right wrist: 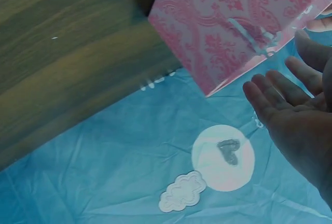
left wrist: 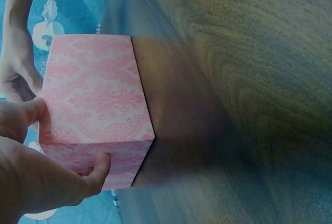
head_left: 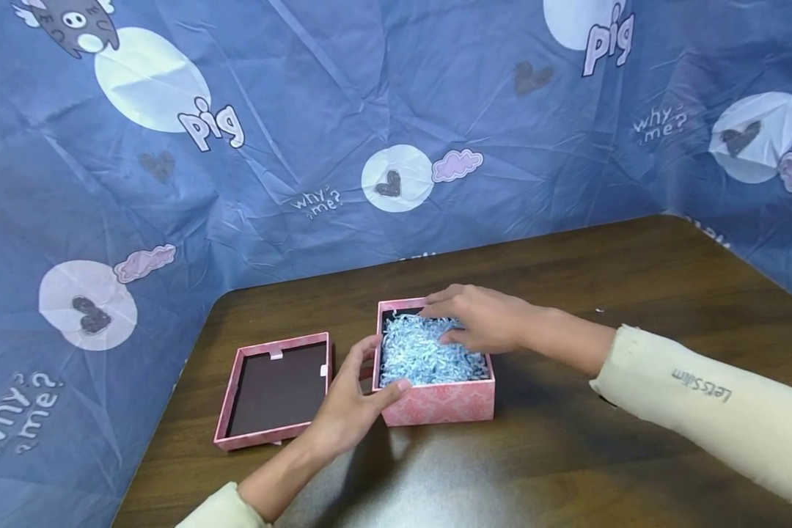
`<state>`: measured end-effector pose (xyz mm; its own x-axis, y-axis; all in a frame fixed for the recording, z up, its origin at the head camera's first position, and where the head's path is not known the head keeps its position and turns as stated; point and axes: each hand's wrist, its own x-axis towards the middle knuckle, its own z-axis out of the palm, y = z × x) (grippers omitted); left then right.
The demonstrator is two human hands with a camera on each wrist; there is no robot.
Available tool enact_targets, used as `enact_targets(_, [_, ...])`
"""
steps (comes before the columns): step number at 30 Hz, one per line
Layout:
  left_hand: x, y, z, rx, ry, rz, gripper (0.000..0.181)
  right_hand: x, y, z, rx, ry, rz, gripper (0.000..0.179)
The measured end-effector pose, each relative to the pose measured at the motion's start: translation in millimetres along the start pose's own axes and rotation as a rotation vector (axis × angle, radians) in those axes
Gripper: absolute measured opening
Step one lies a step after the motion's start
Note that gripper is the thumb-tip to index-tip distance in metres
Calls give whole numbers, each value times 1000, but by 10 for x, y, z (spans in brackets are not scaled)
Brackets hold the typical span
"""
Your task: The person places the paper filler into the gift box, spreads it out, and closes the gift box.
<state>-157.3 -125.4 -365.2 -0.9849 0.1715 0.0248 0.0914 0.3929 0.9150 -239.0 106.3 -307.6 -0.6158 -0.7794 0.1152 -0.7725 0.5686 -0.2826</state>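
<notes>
Your left hand [head_left: 345,408] grips the filled box [head_left: 441,405]; your relaxed right hand [head_left: 485,317] lies over shreds [head_left: 417,359]. Lower left, the lid [head_left: 276,392] is still off.

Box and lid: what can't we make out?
Anything under the shreds: head view, they cover it.
Far right corner of the box: head view, behind the right hand.
Near right corner of the lid: head view, behind the left hand.
Part of the box: right wrist, cut off above.

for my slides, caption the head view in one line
Left hand holds a pink box of blue shredded paper, right hand over it, lid alongside.
</notes>
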Motion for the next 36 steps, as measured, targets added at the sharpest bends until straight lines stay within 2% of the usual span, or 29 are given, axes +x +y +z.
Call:
enact_targets(10, [-1, 3, 6, -6, -4, -6, 72, -161, 135, -32, 54, 131, 31, 47])
enact_targets(22, [-8, 13, 3, 4, 9, -5, 72, -255, 259, -107, 73, 169, 50, 42])
enact_targets(36, [-15, 8, 0, 3, 4, -3, 71, -486, 442, -140, 120, 222, 156, 49])
